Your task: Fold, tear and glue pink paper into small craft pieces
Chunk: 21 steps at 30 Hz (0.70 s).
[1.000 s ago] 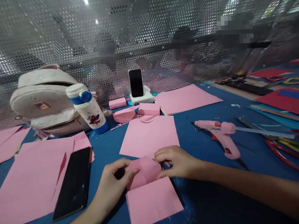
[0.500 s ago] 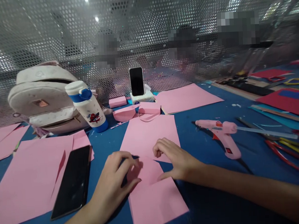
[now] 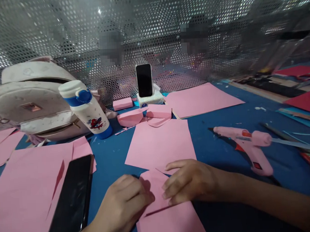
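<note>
A pink paper sheet [image 3: 170, 221] lies on the blue table [image 3: 213, 151] right in front of me, its far end folded into a point. My left hand [image 3: 126, 201] presses down on the left side of the fold with fingers curled together. My right hand [image 3: 190, 181] lies on the right side of the fold, fingers close together and flat on the paper. Both hands meet over the folded tip.
Another pink sheet [image 3: 160, 143] lies just beyond my hands. A black phone [image 3: 72, 198] rests on pink paper [image 3: 27, 190] at left. A water bottle [image 3: 86, 110] and white bag [image 3: 33, 97] stand behind. A pink glue gun [image 3: 246, 148] lies right. A propped phone [image 3: 144, 80] stands at the mesh wall.
My hands have drawn closer together and now press the folded tip flat. The view has shifted nearer and slightly lower.
</note>
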### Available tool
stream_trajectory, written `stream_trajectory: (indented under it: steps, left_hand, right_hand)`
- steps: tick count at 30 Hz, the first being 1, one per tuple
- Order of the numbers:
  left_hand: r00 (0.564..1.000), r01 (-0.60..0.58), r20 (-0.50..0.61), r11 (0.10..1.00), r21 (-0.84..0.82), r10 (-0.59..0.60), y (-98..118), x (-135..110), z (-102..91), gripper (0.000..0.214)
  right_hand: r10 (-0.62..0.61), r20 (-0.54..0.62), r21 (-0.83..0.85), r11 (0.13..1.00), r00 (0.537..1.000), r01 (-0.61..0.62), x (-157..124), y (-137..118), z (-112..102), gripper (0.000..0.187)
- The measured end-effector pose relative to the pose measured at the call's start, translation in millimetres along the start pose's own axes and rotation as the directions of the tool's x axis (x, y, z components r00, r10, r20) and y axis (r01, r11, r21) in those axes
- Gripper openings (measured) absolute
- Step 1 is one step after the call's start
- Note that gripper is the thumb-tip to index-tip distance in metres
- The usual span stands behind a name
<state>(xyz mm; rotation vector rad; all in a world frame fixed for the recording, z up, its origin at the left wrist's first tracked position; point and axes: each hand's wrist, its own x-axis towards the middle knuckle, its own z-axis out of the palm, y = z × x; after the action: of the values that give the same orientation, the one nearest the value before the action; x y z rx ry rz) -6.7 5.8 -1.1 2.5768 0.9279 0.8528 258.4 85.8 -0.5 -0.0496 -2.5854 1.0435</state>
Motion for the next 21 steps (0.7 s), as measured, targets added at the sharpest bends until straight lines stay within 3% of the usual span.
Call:
stream_trajectory:
  steps: [4, 11, 21]
  left_hand:
    - [1.000, -0.008, -0.008, 0.999, 0.051, 0.009, -1, -1, 0.6, 0.022]
    - [0.998, -0.059, -0.021, 0.989, 0.139, 0.063, 1, 3, 0.0, 0.024]
    - [0.995, -0.099, 0.047, 0.982, 0.164, 0.093, 1, 4, -2.0, 0.021]
  right_hand:
    - [0.077, 0.060, 0.001, 0.997, 0.995, -0.077, -1, -2, -1, 0.033]
    - [0.144, 0.140, -0.097, 0.987, 0.980, -0.131, 3, -5, 2, 0.044]
    - [0.194, 0.125, -0.256, 0.954, 0.973, -0.157, 8, -17, 3, 0.045]
